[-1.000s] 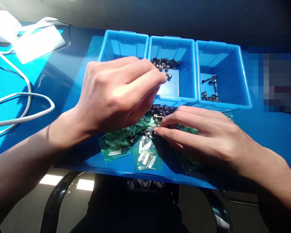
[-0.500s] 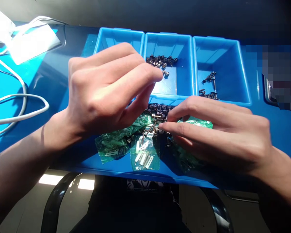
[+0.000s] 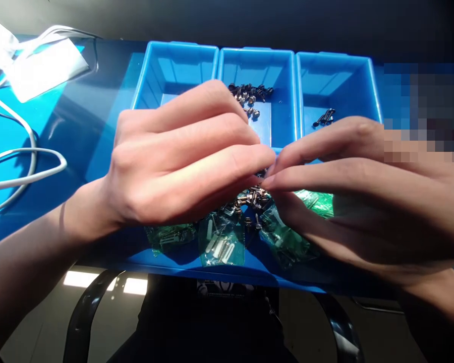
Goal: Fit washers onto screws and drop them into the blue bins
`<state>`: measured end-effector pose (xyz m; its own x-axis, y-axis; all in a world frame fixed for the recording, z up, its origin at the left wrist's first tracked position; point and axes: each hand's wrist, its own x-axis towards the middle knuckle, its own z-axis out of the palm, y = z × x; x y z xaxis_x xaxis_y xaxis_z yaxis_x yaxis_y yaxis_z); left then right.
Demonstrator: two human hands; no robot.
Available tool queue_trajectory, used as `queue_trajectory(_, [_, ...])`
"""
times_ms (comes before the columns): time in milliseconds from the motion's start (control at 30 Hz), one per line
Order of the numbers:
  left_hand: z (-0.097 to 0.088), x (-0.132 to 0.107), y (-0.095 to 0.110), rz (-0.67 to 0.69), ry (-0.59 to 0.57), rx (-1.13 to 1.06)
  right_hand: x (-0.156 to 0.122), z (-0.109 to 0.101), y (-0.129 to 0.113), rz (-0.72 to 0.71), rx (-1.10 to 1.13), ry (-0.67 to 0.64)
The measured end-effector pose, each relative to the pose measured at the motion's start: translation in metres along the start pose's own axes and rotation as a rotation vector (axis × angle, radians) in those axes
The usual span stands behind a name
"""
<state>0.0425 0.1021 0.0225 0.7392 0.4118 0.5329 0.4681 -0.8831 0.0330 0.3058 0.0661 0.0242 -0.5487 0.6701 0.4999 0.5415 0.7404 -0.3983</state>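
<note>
Hands: left hand and right hand, earlier apart, now fingertips meeting just above screw pile; both pinched together, anything held hidden. Green bags beside pile.

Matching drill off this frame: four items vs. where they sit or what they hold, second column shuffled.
1. middle bin
2. right bin
3. green bags
4. white cable

A. looped at the left of the table
B. holds a few long screws
C. lying at the near edge
D. holds a heap of short screws by its far wall

Pairs: 1-D, 2-B, 3-C, 4-A.
</note>
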Motion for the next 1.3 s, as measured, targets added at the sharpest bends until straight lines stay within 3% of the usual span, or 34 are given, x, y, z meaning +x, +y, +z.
queue_trajectory(100, [-0.005, 0.001, 0.002, -0.054, -0.018, 0.008, -0.001, 0.005, -0.002, 0.065, 0.081, 0.121])
queue_trajectory(233, [-0.008, -0.008, 0.001, -0.051, -0.044, -0.016, 0.002, 0.001, -0.004, 0.095, 0.089, 0.081])
queue_trajectory(333, [0.003, -0.015, -0.001, -0.063, 0.018, -0.090, 0.007, 0.002, -0.006, 0.159, 0.152, 0.063])
queue_trajectory(500, [0.029, -0.016, -0.007, -0.097, 0.090, -0.098, 0.003, 0.011, -0.008, 0.280, 0.291, 0.211])
queue_trajectory(800, [0.025, -0.037, -0.018, -0.012, 0.150, -0.044, 0.001, 0.013, -0.009, 0.272, 0.347, 0.225])
queue_trajectory(1033, [0.040, -0.023, -0.009, -0.070, 0.099, -0.153, -0.002, 0.012, -0.011, 0.360, 0.285, 0.212])
queue_trajectory(1200, [0.030, -0.024, -0.005, -0.115, 0.098, -0.204, -0.001, 0.013, -0.012, 0.360, 0.271, 0.254])
queue_trajectory(1300, [0.019, -0.027, -0.007, -0.042, 0.147, -0.158, 0.003, 0.010, -0.010, 0.362, 0.316, 0.203])
